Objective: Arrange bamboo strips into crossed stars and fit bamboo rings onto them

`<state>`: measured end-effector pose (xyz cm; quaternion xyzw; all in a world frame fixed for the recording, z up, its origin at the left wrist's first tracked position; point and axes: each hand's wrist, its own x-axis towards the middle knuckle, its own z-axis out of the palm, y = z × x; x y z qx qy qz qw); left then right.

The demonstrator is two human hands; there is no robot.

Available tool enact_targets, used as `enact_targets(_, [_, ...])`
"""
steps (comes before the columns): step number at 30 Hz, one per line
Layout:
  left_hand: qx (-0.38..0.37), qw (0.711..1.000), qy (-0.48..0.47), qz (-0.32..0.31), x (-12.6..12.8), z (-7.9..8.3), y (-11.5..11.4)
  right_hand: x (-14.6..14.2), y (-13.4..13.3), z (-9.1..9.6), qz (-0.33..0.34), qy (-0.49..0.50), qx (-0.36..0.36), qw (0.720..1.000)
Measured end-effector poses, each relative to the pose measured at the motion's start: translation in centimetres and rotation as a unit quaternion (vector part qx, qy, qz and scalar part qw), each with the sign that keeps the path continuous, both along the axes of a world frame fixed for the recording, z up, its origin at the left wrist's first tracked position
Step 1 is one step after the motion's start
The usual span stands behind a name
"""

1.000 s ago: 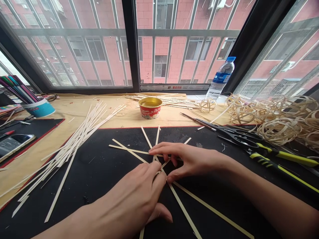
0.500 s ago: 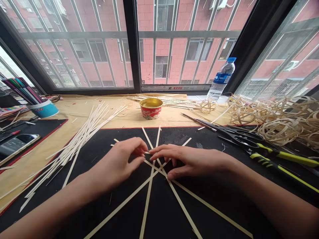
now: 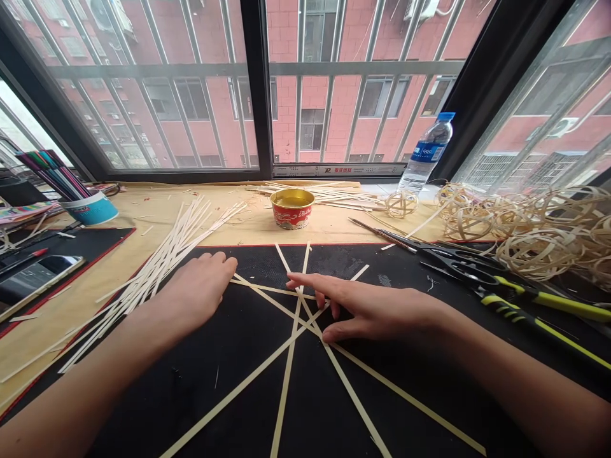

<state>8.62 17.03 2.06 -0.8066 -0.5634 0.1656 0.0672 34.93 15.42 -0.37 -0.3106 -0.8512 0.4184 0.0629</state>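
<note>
**Small print, none of it legible**

Along the bottom of the window frame, far centre, runs a pale label strip (image 3: pixel 338 170) with a small red logo and a line of dark Chinese characters, too small to read with certainty. Right of it, the water bottle (image 3: pixel 426 151) wears a blue label with white lettering, blurred past reading. The red tin bowl (image 3: pixel 292 218) at the far side of the table has white characters and a pattern around its side, and these cannot be read either at this size
</note>
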Motion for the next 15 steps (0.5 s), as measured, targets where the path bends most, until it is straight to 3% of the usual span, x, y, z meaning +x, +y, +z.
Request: enact_targets(15, [0.018,1.000,0.006,0.000,-0.24,0.13,0.88,0.02,-0.16,0.01,0.007,-0.001,0.004,1.000])
